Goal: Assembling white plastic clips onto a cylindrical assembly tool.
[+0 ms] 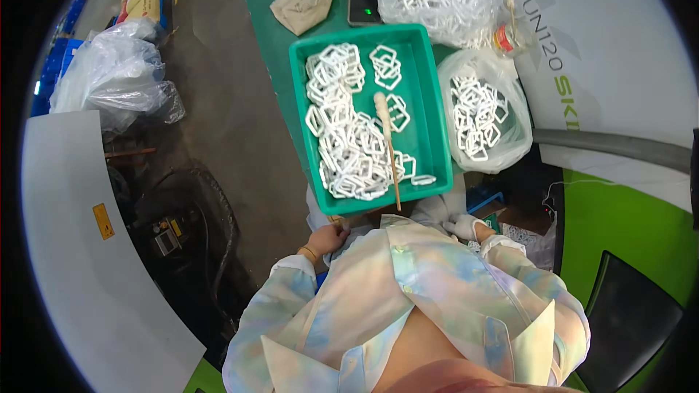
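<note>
Bare, with a thin bracelet at the wrist, my left hand (327, 239) is down at my lap beside grey cloth, its fingers curled; whether they hold anything is hidden. My right hand (461, 227), in a whitish glove, lies low over my other thigh with its fingers lying flat and nothing seen in them. Just beyond both hands, a green plastic tray (428, 138) holds many white angular plastic rings (353, 145), heaped mostly along its left side. A slim tool with a pale wrapped handle (384, 110) lies across the rings, its thin brown shaft reaching over the near rim.
Clear plastic bags of white rings (477, 116) (444, 0) stand right of and behind the tray. A phone (363, 1), a beige cloth (306, 4) and a jar with a brush (510, 38) share the green table (280, 73). A grey machine panel (95, 247) flanks the left.
</note>
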### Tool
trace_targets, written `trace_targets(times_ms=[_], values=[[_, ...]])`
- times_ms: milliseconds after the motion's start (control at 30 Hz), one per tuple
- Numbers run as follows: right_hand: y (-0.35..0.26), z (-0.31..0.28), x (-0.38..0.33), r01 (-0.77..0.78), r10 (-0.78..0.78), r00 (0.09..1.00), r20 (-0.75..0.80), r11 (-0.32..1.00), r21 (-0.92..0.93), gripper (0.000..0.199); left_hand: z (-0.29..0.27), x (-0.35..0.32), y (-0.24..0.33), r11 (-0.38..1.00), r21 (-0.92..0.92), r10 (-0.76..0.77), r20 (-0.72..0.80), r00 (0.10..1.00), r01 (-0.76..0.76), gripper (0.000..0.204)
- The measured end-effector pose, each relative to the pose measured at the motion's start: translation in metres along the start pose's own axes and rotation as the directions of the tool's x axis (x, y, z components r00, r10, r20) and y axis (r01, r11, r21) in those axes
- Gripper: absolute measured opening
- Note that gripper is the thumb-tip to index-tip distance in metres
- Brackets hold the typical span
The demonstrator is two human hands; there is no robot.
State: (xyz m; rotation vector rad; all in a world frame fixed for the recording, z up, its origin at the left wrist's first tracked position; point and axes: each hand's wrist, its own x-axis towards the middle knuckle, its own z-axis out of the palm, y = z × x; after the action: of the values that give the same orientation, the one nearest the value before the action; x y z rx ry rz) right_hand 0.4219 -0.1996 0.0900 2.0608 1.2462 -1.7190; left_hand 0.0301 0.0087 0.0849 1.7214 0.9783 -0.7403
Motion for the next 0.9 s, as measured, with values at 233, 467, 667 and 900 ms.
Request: trace_targets(times_ms=[233,467,667,900], values=[[0.009,0.021,-0.007,0.005,-0.009,0.993,-0.116,0.999,-0.034,0.067,0.053,0.006,-0.001,0.976,0.218,0.029,-0.192,0.981,0.014,0.042],[0.002,0.045,-0.036,0.082,-0.086,0.971,-0.224,0.996,-0.030,0.069,0.032,-0.040,0.136,0.753,-0.226,0.553,-0.294,0.780,-0.618,0.016],[-0.024,0.043,-0.071,-0.074,0.044,0.962,-0.271,0.992,-0.102,0.066,-0.019,-0.062,0.206,0.556,0.248,0.635,-0.742,0.213,-0.793,0.009],[-0.035,0.033,-0.079,0.326,-0.139,0.643,-0.754,0.939,0.105,0.035,-0.056,-0.024,0.176,0.645,0.430,0.489,-0.867,-0.091,-0.631,0.006]])
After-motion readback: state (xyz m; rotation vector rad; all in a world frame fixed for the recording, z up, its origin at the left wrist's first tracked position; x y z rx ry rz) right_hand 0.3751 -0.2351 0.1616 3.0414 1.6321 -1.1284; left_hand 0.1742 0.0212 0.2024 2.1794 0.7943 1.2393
